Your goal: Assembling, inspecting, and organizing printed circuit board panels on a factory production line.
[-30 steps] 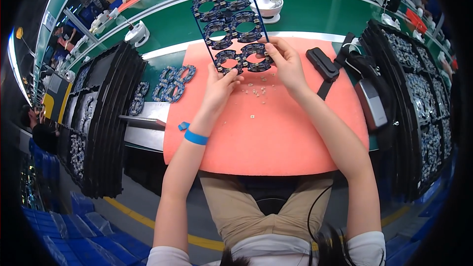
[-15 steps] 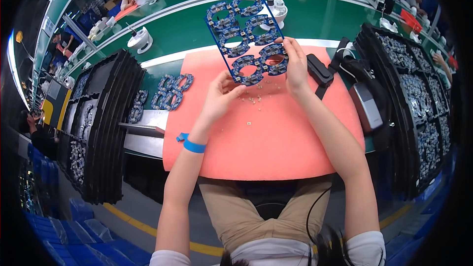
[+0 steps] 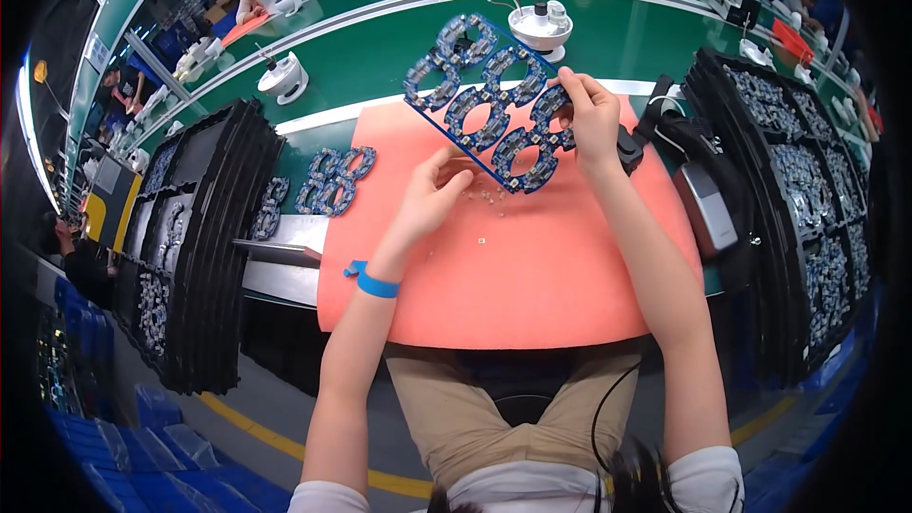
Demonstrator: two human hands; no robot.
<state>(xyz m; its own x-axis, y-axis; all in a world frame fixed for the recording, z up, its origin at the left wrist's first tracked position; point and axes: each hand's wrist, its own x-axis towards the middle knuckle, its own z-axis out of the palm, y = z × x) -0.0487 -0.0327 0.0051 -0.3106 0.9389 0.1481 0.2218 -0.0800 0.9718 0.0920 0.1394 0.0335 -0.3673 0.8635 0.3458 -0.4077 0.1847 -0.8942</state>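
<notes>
Setting: green conveyor bench in a workshop, with a salmon-pink foam mat laid across its near edge in front of the seated person.
Far left: upright stacks of black plastic trays holding small ring-shaped boards in their pockets.
Left of mat: a separate blue cluster of ring-shaped circuit boards lies flat on the bench, just beside the mat's left edge.
Left hand: forearm comes up from the lower edge, blue wristband on the wrist; palm down over the mat, fingers loosely curled and parted, gripping nothing; its fingertips are near the panel's lower corner, and I cannot tell whether they touch it.
Mat centre: tiny pale fragments are scattered just beyond the left fingertips.
Work piece: a blue rectangular panel of joined ring-shaped circuit boards is lifted off the mat and tilted, its far end over the green bench.
Right hand: forearm raised, thumb and fingers pinched together on the panel's right edge, carrying it alone.
Progress: judging by the intact panel, no rings have been separated from it; the loose cluster and filled trays suggest other pieces are done.
Right: a grey box-shaped device and more black trays of boards.
</notes>
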